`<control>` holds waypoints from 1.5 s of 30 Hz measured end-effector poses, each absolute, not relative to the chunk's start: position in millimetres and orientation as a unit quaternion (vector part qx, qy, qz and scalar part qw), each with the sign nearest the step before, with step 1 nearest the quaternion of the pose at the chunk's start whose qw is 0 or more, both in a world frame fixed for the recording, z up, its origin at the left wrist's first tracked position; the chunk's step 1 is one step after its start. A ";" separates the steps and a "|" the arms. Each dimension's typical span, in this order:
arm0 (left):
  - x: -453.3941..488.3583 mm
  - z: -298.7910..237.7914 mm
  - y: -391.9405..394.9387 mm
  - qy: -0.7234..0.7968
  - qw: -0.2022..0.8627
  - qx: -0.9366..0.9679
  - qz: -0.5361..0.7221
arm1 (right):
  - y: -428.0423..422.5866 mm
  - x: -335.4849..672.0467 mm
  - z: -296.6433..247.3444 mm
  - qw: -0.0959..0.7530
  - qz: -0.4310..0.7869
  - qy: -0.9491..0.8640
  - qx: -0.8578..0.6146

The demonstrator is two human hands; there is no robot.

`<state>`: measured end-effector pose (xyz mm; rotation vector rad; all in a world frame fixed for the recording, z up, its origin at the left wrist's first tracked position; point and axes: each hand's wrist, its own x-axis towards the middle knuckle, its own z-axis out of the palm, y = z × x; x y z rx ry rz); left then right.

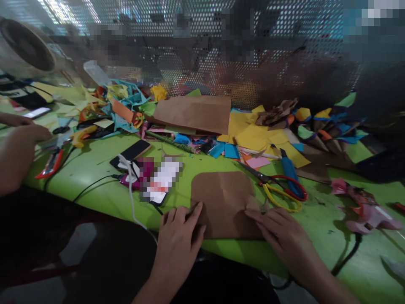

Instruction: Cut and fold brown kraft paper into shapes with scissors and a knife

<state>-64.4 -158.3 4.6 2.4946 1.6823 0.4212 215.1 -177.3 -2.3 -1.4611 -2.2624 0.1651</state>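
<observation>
A flat brown paper sheet with rounded far corners (225, 198) is flanked by the left hand (180, 230) and the right hand (278, 228) on a green table (88, 162).
The sheet's left edge is touched by the loosely spread left fingers, thumb and forefinger apart; its right side is met by the right fingertips, though whether the paper is pinched there cannot be told. Metal scissors with red and yellow handles (261, 179) are set down just beyond the right hand.
</observation>
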 end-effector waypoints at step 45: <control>-35.9 -9.8 -166.3 0.386 0.041 0.916 0.099 | -196.4 191.9 16.0 0.114 -0.048 -0.821 -0.557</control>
